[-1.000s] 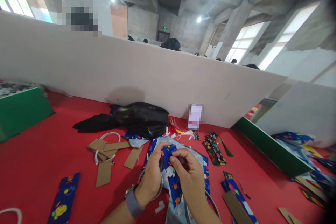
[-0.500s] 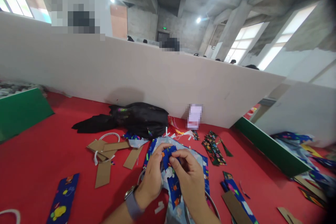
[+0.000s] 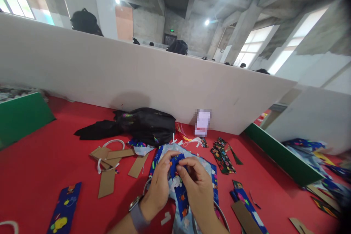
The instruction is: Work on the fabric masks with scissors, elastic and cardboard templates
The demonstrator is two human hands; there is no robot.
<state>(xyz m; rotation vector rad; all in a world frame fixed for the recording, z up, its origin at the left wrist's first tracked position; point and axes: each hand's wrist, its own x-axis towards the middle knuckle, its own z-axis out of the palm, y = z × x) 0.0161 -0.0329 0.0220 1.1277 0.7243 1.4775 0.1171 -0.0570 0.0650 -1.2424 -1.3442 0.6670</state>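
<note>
Between my two hands is a narrow blue patterned fabric strip (image 3: 181,199), held upright over the table. My left hand (image 3: 159,181) is closed round its upper left edge. The thumb and fingers of my right hand (image 3: 197,179) pinch its upper right side. Beneath them lies a larger piece of blue patterned fabric (image 3: 213,164) with its pale side showing. Part of a hoop (image 3: 225,217) shows beside my right forearm. My palms hide some of the strip.
Brown card strips (image 3: 106,183) and a white ring lie to the left, behind a blue patterned strip (image 3: 65,208). A black cloth bundle (image 3: 148,124) and a phone (image 3: 203,122) are by the white partition (image 3: 164,80). Dark floral strips (image 3: 222,155) and green dividers (image 3: 285,155) are at the right.
Almost nothing differs. Both hands keep their hold on the blue fabric strip in nearly the same place, and the view has shifted very slightly.
</note>
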